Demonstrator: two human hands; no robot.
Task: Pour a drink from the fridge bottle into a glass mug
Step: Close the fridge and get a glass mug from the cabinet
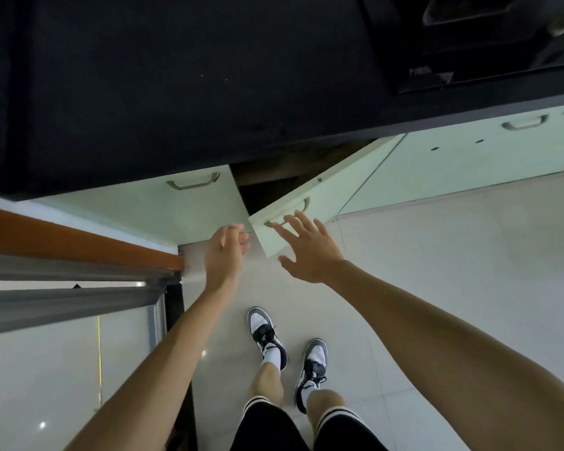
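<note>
Two bare arms reach down below the dark worktop (pixel 176 109). My right hand (pixel 310 252) spreads its grip wide at the handle (pixel 305 203) of an ajar cabinet door (pixel 339 180); my left hand (pixel 225 252), loosely bent, holds nothing. Bottle, mug: cannot tell where

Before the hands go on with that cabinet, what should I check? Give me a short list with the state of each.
1. Cabinet door swung part open: ok.
2. Right hand free, fingers spread at the door handle, not yet gripping: ok.
3. Left hand holding nothing: ok.
4. Glass mug visible in the cabinet interior: cannot tell, too dark.
5. Fridge bottle in view: not ok, none seen.
6. Shoes standing back from the door: ok.
</note>
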